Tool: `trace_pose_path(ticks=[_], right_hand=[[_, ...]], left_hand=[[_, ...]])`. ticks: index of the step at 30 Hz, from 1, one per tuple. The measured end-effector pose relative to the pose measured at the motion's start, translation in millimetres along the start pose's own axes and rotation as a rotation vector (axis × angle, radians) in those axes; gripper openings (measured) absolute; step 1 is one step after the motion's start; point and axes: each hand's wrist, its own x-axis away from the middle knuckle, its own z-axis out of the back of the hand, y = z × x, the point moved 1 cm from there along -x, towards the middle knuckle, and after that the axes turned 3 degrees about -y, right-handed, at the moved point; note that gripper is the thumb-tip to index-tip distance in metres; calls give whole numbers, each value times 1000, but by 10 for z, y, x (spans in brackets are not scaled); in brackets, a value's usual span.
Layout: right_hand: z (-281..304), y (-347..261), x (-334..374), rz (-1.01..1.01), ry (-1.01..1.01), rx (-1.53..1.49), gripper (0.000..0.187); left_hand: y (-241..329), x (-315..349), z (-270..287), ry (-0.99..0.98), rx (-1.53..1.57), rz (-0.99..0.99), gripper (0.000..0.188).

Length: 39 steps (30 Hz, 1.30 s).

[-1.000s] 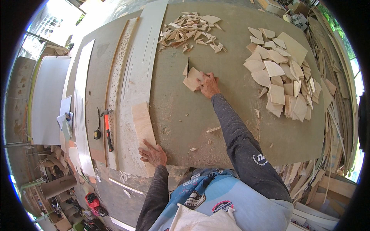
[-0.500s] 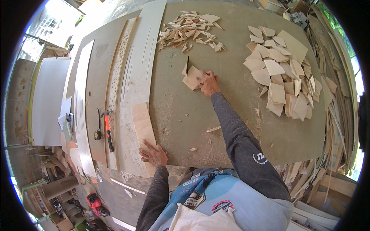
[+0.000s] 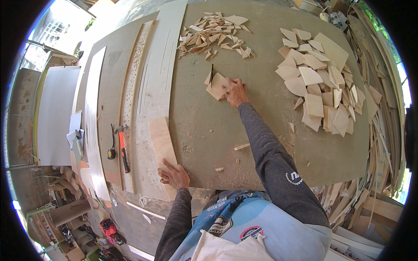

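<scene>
On the big brown worktop [image 3: 200, 126], my right hand [image 3: 236, 92] reaches forward, its curled fingers gripping the right edge of a small thin plywood piece [image 3: 216, 90]. Lying across the top of that piece is a slender dark stick-like tool [image 3: 212, 74]; its kind is too small to tell. Nearer my body, my left hand [image 3: 175, 176] lies over the lower part of a long plywood strip [image 3: 160, 138], fingers apart and resting on its face. The strip overlaps a pale, long board.
Thin wood offcuts [image 3: 213, 35] are heaped at the far middle. To the right spreads a pile of curved-edged plywood pieces [image 3: 313, 80]. Left lie a hammer [image 3: 123, 150], a tape measure [image 3: 111, 153] and long pale boards [image 3: 159, 65]. Stacked timber [image 3: 383, 117] lines the right side.
My hands and the wood pieces stay almost where they were. The view has shifted very slightly.
</scene>
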Motion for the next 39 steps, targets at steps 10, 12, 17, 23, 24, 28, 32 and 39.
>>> trace_pose_path(ticks=[10,12,17,23,24,28,32,39], right_hand=[[-32,25,-88,-11,-37,-7,31],[12,27,-97,-16,-30,0,32],[34,52,-146,-44,-71,-16,45],[-68,158,-212,-90,-79,-59,51],[-97,201,-232,-111,-70,-73,51],[-38,145,-216,-36,-60,-58,48],[-6,133,-224,-58,-63,-53,44],[46,103,-316,-103,-82,13,45]], left_hand=[[-58,-12,-67,48,-9,-18,82],[-57,-19,-81,54,-8,-27,82],[-54,-27,-102,59,-6,-24,84],[-34,-18,-79,51,6,-26,84],[-26,-25,-84,51,7,-25,84],[-20,0,-22,25,28,-10,83],[9,9,20,13,42,-7,83],[14,-13,6,4,56,12,83]])
